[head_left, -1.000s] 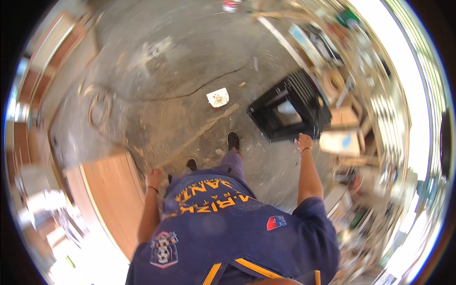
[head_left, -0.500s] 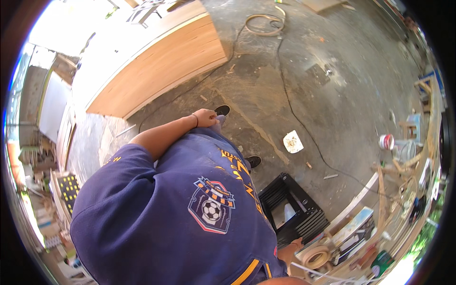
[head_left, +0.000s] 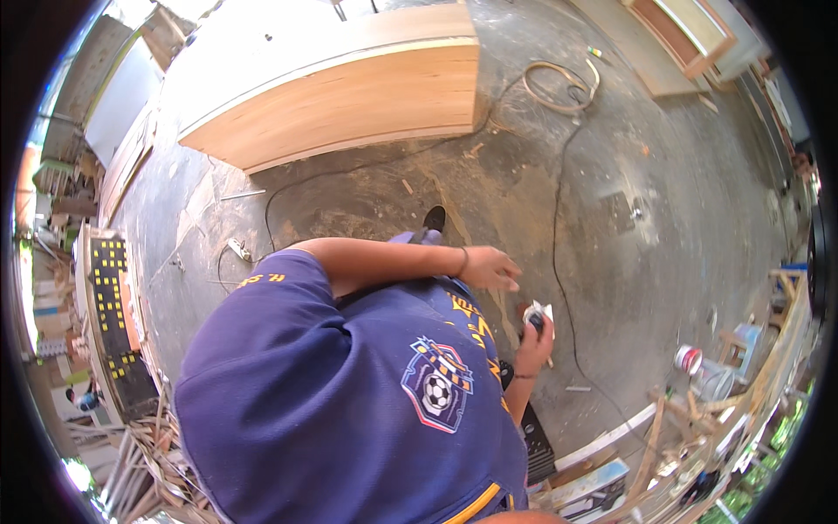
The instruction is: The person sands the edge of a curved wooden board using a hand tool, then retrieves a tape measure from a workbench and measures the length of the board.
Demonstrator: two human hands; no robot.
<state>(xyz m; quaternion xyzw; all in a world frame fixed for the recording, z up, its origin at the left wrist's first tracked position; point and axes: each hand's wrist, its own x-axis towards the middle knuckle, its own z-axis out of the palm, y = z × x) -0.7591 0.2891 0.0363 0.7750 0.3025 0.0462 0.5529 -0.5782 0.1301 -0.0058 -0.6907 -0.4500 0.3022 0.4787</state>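
My left hand [head_left: 491, 267] reaches across in front of my body over the floor. Its fingers are apart and slightly bent, with nothing in them. To its lower right my right hand [head_left: 531, 348] is raised, gripping a small dark rounded object [head_left: 535, 322] with a pale edge, whose kind I cannot make out. Behind those fingers shows a white sheet [head_left: 547, 311] on the floor, mostly covered. Below my right forearm stands a black slatted plastic crate [head_left: 538, 445], largely hidden by my shirt and arm.
A long wooden panelled box [head_left: 349, 106] stands at the far left. A black cable [head_left: 556, 218] crosses the concrete floor past a coiled hose [head_left: 559, 106]. At the right are a red-and-white tub [head_left: 688, 359] and wood scraps [head_left: 648, 445]. A yellow-dotted black panel [head_left: 113, 288] is at left.
My right hand has come up from beside the crate and now holds the dark object. My left hand has left my lap, stretched rightward and opened. The view has turned.
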